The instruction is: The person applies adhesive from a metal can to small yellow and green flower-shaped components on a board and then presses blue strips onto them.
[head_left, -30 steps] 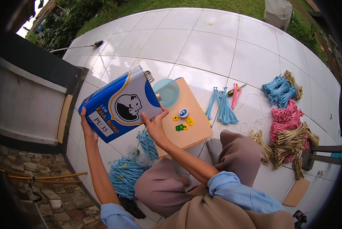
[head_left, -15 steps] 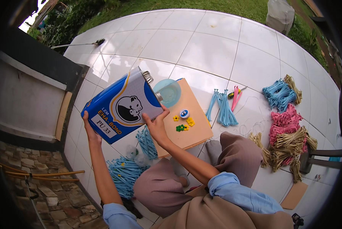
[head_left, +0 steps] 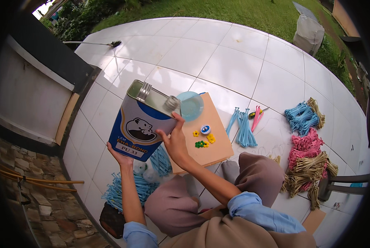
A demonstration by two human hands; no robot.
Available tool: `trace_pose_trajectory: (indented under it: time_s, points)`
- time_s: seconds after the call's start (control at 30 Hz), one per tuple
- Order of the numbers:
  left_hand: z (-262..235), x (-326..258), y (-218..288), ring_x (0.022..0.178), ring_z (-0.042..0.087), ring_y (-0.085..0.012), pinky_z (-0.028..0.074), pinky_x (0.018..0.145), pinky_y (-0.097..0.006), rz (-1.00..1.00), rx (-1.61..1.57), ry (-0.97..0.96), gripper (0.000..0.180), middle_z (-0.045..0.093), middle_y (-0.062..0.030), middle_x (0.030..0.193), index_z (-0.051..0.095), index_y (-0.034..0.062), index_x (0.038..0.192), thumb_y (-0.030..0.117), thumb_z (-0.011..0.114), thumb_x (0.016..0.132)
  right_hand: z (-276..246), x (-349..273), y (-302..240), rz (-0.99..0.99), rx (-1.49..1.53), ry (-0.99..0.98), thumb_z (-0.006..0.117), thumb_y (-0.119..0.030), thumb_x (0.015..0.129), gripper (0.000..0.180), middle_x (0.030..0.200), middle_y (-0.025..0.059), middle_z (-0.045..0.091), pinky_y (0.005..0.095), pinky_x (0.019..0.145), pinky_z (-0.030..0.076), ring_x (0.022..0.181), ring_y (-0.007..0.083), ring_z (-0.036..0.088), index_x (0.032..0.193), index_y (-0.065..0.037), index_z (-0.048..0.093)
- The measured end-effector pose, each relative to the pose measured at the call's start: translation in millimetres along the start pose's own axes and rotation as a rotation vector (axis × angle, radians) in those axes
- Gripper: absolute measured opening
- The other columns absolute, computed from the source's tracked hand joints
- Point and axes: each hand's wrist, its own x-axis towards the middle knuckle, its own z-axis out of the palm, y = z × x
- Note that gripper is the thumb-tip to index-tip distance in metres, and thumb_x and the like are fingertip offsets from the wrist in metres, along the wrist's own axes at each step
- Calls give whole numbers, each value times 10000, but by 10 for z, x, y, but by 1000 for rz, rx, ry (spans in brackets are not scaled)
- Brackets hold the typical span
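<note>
A large blue and grey rectangular tin can (head_left: 141, 124) with a metal handle and a capped spout on top is held up in front of me, tilted toward a light blue round dish (head_left: 191, 105). My left hand (head_left: 118, 156) supports the can's bottom corner. My right hand (head_left: 174, 140) grips its right side near the spout. The dish sits at the far corner of a tan board (head_left: 211, 146). On the board lie small yellow and green flower-shaped pieces (head_left: 203, 141) and a small blue and white round piece (head_left: 205, 129).
Blue strand bundles (head_left: 242, 128) and a pink tool lie right of the board. More blue, pink and straw-coloured bundles (head_left: 309, 157) are piled at the right. A heap of blue strands (head_left: 131, 186) lies by my left knee. A dark wall borders the left.
The can has risen and moved slightly right, closer to the dish, with its spout end now tipped nearer the dish rim. Both hands keep their hold.
</note>
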Motion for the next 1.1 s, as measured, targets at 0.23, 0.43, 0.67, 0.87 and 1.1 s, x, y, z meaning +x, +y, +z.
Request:
trace_pose_trajectory:
  time_s: [0.23,0.43,0.67,0.87,1.1]
  points:
    - [61,-267,-339,1197,413,-273,377,969,-437,6,-405,-11,697,406,-98,1318,353,135,1335,629,261,851,103,49,-266,-345,-101,84,797,-220,652,1019,1265,199,411,415,879,398,1042,304,502,1344,-45,70]
    - [119,-389,-198,1163,457,-253,382,965,-436,28,-599,-133,626,472,-65,1261,394,155,1306,575,315,848,260,210,-780,-632,-210,-131,844,-263,562,1119,1312,226,244,447,1000,306,1211,334,327,1330,-89,49]
    - [10,-546,-100,1199,401,-242,330,993,-426,-209,-762,-267,664,457,-70,1278,425,144,1285,601,396,805,447,100,-1234,-594,265,-305,828,-153,584,1014,1292,246,247,419,987,352,1201,327,348,1241,-141,56]
    - [-321,-567,407,1368,102,-253,72,1092,-374,398,105,-261,879,100,-168,1476,55,116,1432,681,346,824,161,-146,-1307,-524,242,-275,834,-172,560,958,1335,201,262,391,1010,348,1205,305,350,1175,-128,102]
    - [-350,-467,365,1211,373,-224,291,1003,-349,223,105,-390,840,389,-122,1320,262,62,1368,624,500,791,-272,-256,-1156,-364,141,-529,846,-214,554,931,1343,260,217,444,1010,354,1232,364,322,1131,-134,120]
